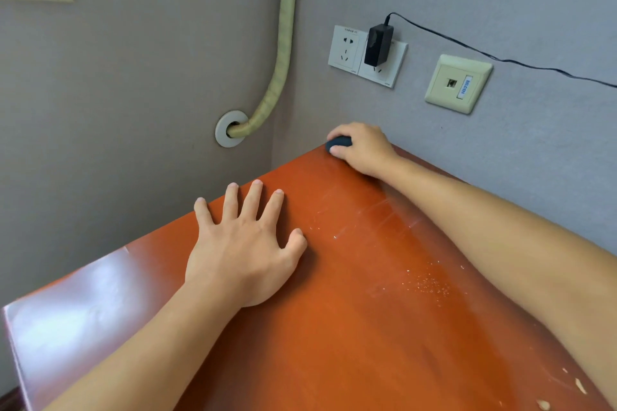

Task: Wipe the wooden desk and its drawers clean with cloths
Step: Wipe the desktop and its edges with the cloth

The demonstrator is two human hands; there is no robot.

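You've got one view only, head cam, wide-angle, so nothing shared w/ another. It looks fwd and steeply down from above the desk, facing the far corner where two walls meet. Close in: both your forearms run in from the bottom edge, desk top fills the lower half, wall sockets up top.
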